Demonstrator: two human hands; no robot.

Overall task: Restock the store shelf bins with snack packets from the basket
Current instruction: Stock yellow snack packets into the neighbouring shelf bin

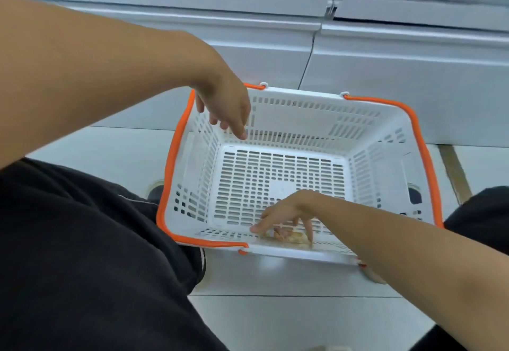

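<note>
Slotted white plastic basket (289, 119), smooth orange handles (170, 163), glossy floor tiles (275, 320), matt black cloth trousers (82, 254)
</note>
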